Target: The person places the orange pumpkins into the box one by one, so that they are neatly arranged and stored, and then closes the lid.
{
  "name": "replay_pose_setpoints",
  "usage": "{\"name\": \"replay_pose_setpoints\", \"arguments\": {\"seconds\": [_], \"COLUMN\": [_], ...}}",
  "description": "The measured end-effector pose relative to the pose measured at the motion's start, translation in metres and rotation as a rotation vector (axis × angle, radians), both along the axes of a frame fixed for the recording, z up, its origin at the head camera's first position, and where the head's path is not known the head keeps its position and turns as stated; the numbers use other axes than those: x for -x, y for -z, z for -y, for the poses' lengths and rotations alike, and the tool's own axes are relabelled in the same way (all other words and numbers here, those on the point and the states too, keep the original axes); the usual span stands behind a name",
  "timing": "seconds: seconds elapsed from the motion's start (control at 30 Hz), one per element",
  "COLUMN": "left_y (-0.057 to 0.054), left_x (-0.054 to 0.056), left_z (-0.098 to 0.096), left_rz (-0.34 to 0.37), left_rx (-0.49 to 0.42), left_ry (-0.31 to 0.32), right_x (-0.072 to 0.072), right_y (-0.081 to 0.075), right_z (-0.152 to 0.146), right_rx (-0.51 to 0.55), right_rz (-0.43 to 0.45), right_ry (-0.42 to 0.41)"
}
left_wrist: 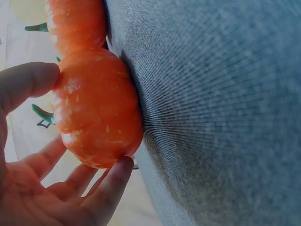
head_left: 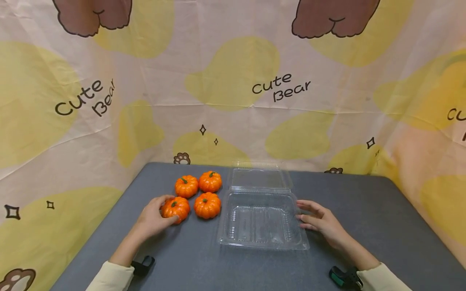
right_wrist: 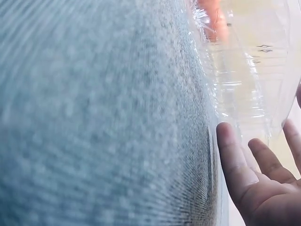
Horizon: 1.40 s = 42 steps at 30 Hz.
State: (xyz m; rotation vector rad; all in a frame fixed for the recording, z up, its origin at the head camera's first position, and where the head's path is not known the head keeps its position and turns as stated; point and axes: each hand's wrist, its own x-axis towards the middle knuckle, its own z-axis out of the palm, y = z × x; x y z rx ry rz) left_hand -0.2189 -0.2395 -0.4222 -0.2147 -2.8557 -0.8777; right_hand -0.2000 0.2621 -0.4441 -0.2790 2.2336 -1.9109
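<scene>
My left hand (head_left: pixel 154 216) is around the front-left small orange pumpkin (head_left: pixel 175 209), thumb on the near side and fingers round the far side. In the left wrist view, the thumb and fingertips touch the pumpkin (left_wrist: pixel 99 108), which sits on the table with its green stem up. A clear plastic clamshell container (head_left: pixel 262 244) lies open to the right, its lid (head_left: pixel 260 180) folded back toward the wall. At the container's right side is my right hand (head_left: pixel 322 220), its fingers loosely extended against the wall; the right wrist view shows fingertips (right_wrist: pixel 225 134) beside the clear plastic (right_wrist: pixel 244 89).
Three more pumpkins stand close by: one at the back left (head_left: pixel 187 186), one at the back right (head_left: pixel 210 182), one at the front right (head_left: pixel 207 205) beside the container. A grey cloth covers the table (head_left: pixel 196 262). A printed curtain (head_left: pixel 225 81) hangs behind it.
</scene>
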Motion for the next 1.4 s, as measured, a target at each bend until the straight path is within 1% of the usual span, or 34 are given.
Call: {"name": "replay_pose_setpoints", "arguments": {"seconds": [0.1,0.23,0.33,0.43,0.57,0.8,1.03,1.23,1.4], "left_y": [0.001,0.0,-0.002,-0.003,-0.001,0.004,0.004,-0.003,-0.016], "left_x": [0.001,0.001,0.001,0.001,0.002,0.005,0.004,0.004,0.003], "left_z": [0.001,0.002,0.003,0.003,0.003,0.002,0.0,-0.001,-0.003], "left_rz": [0.013,0.029,0.032,0.046,0.071,0.058,0.064,0.068,0.05], "left_rx": [-0.015,-0.073,-0.105,-0.097,-0.087,-0.076,-0.085,-0.111,-0.156], "left_ry": [-0.013,-0.037,-0.042,-0.028,-0.02,-0.021,-0.051,-0.061,-0.056], "right_x": [0.0,0.001,0.001,0.0,0.0,0.0,0.0,0.001,0.0], "right_y": [0.0,0.001,0.001,0.001,0.0,0.0,0.001,0.0,-0.001], "right_z": [0.002,0.004,0.005,0.006,0.006,0.005,0.005,0.006,0.006], "right_rx": [0.012,0.028,0.037,0.04,0.041,0.047,0.063,0.086,0.094], "right_rz": [0.008,0.021,0.029,0.032,0.034,0.028,0.021,0.02,0.029], "right_ry": [-0.004,-0.001,0.004,0.01,0.009,-0.012,-0.037,-0.041,-0.034]}}
